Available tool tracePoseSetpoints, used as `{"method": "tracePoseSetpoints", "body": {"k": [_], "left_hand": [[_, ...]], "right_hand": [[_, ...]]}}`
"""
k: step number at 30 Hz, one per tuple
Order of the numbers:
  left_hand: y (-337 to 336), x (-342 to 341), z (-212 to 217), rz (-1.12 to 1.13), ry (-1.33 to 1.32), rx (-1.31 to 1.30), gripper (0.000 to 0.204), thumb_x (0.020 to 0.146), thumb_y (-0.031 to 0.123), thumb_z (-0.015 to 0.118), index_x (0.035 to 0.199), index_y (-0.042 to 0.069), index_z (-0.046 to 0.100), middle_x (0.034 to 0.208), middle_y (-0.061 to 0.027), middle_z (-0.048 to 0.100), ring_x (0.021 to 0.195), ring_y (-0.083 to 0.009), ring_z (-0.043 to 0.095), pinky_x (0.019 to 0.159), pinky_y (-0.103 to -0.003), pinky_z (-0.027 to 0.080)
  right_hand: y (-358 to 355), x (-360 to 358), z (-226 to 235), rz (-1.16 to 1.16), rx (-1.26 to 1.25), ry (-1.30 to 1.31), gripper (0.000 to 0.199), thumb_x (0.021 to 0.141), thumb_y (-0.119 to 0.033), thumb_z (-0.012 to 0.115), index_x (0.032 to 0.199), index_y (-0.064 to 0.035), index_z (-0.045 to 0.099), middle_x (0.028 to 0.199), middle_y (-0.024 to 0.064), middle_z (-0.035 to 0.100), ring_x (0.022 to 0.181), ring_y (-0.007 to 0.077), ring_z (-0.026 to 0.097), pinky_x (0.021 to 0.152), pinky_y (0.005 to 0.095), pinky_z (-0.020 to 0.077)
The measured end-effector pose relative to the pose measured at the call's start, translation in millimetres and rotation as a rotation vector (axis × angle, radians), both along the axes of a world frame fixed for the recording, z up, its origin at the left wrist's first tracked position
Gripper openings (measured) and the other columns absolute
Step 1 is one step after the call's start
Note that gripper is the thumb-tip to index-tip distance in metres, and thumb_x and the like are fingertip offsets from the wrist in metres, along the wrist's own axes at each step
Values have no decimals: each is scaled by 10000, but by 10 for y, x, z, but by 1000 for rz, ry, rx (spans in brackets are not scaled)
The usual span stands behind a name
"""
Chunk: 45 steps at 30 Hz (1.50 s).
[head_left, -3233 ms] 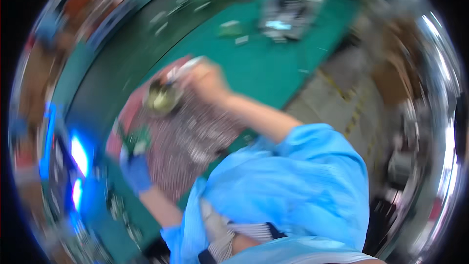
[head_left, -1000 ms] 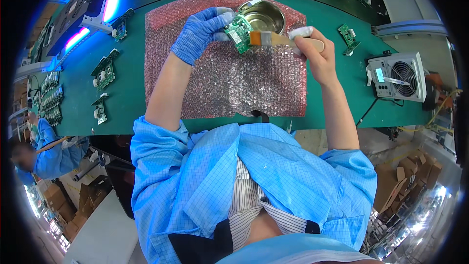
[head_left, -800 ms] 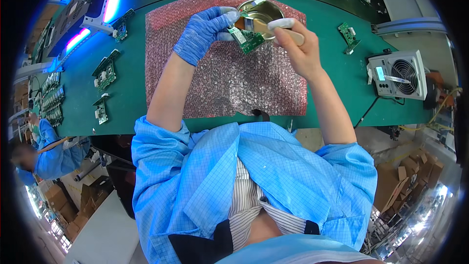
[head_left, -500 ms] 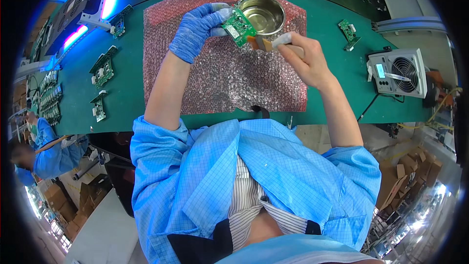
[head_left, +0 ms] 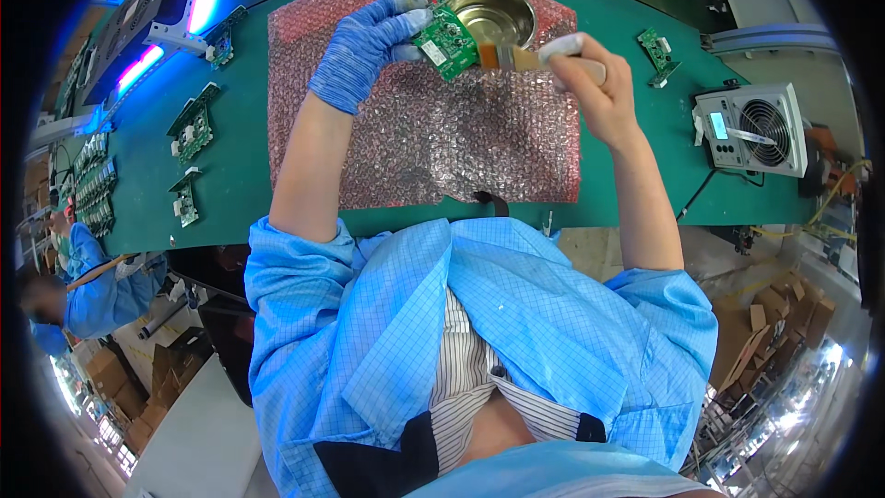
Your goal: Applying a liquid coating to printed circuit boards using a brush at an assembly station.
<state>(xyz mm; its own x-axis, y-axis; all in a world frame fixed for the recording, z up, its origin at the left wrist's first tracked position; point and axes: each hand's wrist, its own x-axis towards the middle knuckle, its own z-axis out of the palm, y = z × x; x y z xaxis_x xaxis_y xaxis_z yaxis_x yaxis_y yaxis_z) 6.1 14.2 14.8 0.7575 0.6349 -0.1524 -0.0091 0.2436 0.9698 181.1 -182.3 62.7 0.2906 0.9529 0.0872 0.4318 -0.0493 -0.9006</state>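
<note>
My left hand, in a blue knit glove with whitish fingertips, grips a green circuit board by its left edge. The board is tilted above the bubble wrap, partly in front of a round metal bowl. My right hand, with white covers on some fingertips, is closed round the wooden handle of a flat brush. The brush's orange-brown bristles point left, just to the right of the board's lower right edge. A small gap seems to separate bristles and board.
Pinkish bubble wrap covers the middle of the green table. More circuit boards lie at the left, and another board lies at the right. An ionizer-like fan unit stands far right. Lit equipment stands upper left; a co-worker sits beyond.
My right hand has moved the brush right and slightly up, away from the board's edge. My left hand and the board have shifted slightly up and left.
</note>
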Motion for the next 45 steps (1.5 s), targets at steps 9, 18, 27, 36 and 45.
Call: {"method": "tracePoseSetpoints", "body": {"k": [9,18,27,36,45], "left_hand": [[-7,20,-3,-43,-76,-93,271,740,136,619,979,26,558,897,-75,592,779,-147,590,589,-203,519],[-75,56,15,137,-119,-112,277,738,102,618,981,31,508,878,-75,565,776,-164,587,596,-239,537],[-40,79,-56,264,-197,-160,290,724,74,627,972,23,485,884,-93,557,779,-171,585,605,-250,540],[456,299,-85,285,-199,-154,271,730,81,617,957,5,490,905,-99,557,770,-178,582,614,-260,538],[2074,-32,-502,823,336,205,290,689,207,668,850,-2,546,740,-94,558,614,-165,556,489,-289,492]], "right_hand": [[121,-24,-163,-29,133,225,183,788,-166,524,889,-19,567,678,-19,511,608,40,456,517,180,364],[157,-254,-327,-273,292,244,144,785,-126,523,862,-9,558,636,0,536,526,33,471,452,160,349],[204,-334,-348,-354,260,399,105,782,-104,518,817,-12,552,600,6,537,499,47,489,422,165,346],[416,-25,-386,-378,312,313,138,807,-112,509,862,0,568,623,22,546,515,51,488,431,175,360],[1332,1056,-742,-425,309,-62,182,740,-159,642,862,-39,582,765,4,602,650,59,526,587,203,428]]}}
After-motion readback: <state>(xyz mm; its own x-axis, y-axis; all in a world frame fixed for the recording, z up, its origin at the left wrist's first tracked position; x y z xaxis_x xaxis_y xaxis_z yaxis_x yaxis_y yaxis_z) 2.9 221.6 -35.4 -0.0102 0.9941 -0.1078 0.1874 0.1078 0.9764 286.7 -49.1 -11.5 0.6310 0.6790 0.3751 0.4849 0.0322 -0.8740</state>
